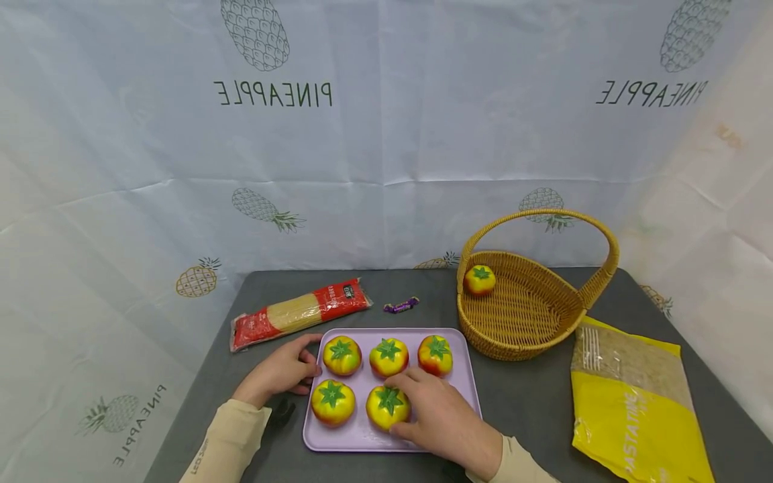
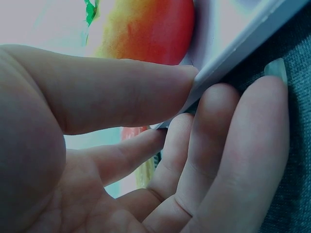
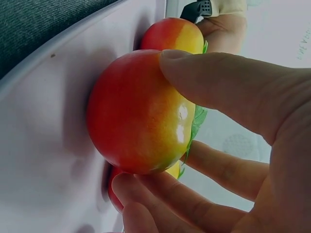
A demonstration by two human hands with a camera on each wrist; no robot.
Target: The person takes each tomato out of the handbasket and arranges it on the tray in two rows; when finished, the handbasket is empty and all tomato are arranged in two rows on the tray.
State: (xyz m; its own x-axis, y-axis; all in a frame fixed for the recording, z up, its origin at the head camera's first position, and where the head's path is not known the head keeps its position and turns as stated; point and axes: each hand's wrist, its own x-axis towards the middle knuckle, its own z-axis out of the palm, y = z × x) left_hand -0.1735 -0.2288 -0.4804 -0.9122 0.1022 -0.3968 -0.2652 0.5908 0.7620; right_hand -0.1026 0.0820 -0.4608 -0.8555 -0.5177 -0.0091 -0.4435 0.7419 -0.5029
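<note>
A lilac tray holds several yellow-and-red tomatoes with green leafy tops, set in two rows. My right hand grips the front-row tomato nearest the right, thumb on one side and fingers on the other; it appears to rest on the tray. My left hand holds the tray's left edge, its thumb against the rim and the other fingers curled at the outer side. The front-left tomato and the back-left tomato lie nearest that hand.
At the back right stands a wicker basket with a tall handle and one tomato inside. A yellow pasta bag lies right of it. Behind the tray are a red noodle packet and a purple-wrapped candy.
</note>
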